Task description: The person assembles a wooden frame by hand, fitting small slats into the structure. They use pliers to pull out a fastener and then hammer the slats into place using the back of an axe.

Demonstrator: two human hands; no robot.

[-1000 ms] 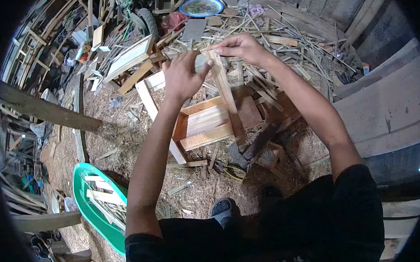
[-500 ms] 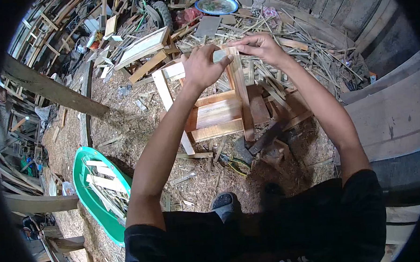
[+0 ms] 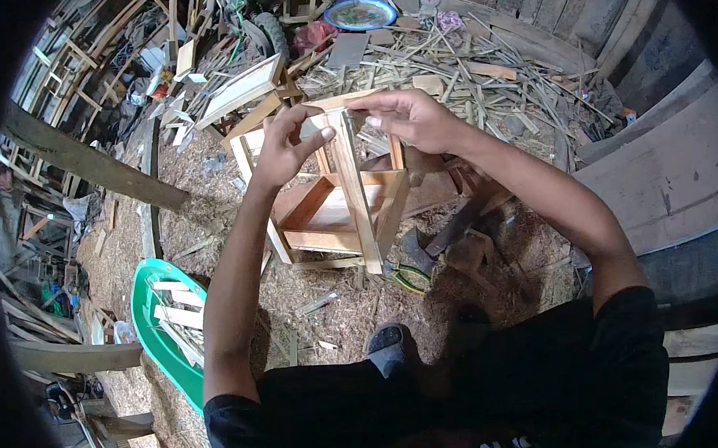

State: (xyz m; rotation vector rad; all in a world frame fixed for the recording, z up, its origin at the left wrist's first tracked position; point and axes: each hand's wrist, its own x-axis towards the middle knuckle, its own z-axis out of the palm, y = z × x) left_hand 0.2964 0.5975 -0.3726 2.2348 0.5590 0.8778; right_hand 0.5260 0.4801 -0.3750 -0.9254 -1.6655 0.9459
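Note:
A small unpainted wooden frame (image 3: 358, 200) with upright legs, top rails and a low boxed shelf stands upright on the ground in front of me. My left hand (image 3: 291, 147) is closed around its top rail on the left, thumb on the near side. At the near top corner, the thumb and fingers of my right hand (image 3: 411, 122) close on the end of the leg. Whether a small piece is pinched there too is hidden. Close by the frame's foot lie pliers with yellow-green handles (image 3: 411, 279) and a dark metal tool head (image 3: 418, 249).
A green tub (image 3: 148, 313) of wood offcuts lies to the left. Beyond the frame are a second wooden piece (image 3: 241, 93), a heap of thin scraps (image 3: 481, 90) and a blue-rimmed tray (image 3: 359, 14). A wooden post (image 3: 92, 159) slants in from the left. Shavings cover the ground.
The wooden frame has turned, its near corner leg swinging left and towards me, so its right side now shows. Both hands have moved left and slightly lower with it.

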